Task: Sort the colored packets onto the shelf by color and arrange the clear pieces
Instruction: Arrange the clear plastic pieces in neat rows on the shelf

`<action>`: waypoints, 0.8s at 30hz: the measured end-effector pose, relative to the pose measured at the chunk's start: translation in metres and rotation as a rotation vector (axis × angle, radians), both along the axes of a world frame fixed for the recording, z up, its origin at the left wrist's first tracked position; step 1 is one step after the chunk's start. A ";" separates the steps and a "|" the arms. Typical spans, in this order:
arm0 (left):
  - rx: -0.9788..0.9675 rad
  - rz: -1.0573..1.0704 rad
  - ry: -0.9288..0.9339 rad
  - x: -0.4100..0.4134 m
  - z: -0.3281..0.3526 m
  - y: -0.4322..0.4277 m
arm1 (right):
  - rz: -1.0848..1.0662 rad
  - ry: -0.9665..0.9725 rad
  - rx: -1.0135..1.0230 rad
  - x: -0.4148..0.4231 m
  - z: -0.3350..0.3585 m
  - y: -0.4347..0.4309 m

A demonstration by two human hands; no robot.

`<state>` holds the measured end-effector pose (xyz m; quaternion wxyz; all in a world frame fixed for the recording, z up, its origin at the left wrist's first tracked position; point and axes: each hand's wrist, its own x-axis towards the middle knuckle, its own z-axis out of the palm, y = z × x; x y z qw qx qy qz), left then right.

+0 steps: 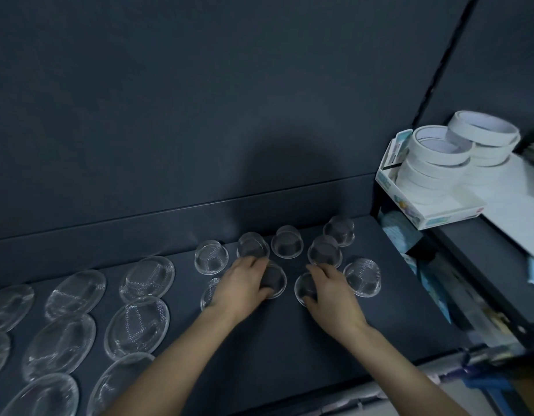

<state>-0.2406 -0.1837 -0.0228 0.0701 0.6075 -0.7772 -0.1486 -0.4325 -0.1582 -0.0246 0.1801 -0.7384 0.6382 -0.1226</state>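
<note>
Left hand [243, 285] grips one small clear round cup [276, 279] and right hand [333, 294] grips another clear cup [303, 288] mid-way along the dark shelf [289, 340]; the cups look partly arranged, clear oval dishes [60, 346] lie in rows at left, and the color sorting cannot be judged.

Just the one view here, from the person's head, looking forward and steeply down onto the dark shelf [289, 340]. It sits close in: both forearms reach up from the bottom edge, and the left hand [241, 283] and right hand [328, 292] land near mid-frame, each curled over a clear cup [276, 279]. The wide lens bends the edges, so the back wall [199, 115] fills the top half, clear oval dishes [61, 346] run off lower left, and tape rolls [434, 163] crowd the right edge.
</note>
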 end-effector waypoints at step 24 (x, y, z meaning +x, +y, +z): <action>-0.023 -0.368 -0.056 -0.044 0.018 -0.006 | 0.062 0.360 0.088 -0.047 0.012 -0.093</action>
